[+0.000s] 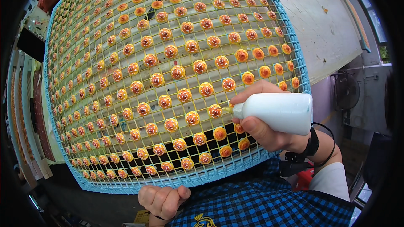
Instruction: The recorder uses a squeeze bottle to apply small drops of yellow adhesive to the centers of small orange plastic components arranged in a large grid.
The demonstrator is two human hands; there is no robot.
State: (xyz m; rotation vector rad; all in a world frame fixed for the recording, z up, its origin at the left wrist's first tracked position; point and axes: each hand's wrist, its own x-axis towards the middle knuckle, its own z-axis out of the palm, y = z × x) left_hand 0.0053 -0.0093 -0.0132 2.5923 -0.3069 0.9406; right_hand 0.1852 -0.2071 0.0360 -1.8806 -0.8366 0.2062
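My right hand (269,136) is closed around a white squeeze bottle (280,109), tipped on its side. Its thin yellowish nozzle (227,109) points left, with the tip at an orange flower-like disc (214,111). This disc sits on a yellow grid panel (134,137) with a woven light-blue border (248,162). Many discs in rows carry white marks, while some near the right edge, such as one orange disc (241,55), look plain. At the panel's near edge my left hand (162,201) is curled into a fist against the border; whatever its fingers hold is hidden.
A pale, stained worktop (324,25) lies under and beyond the panel. To the right stands a dark fan (347,90). Long strips and boards (25,113) lean at the left. A black wristband with a cable (312,143) is on my right wrist.
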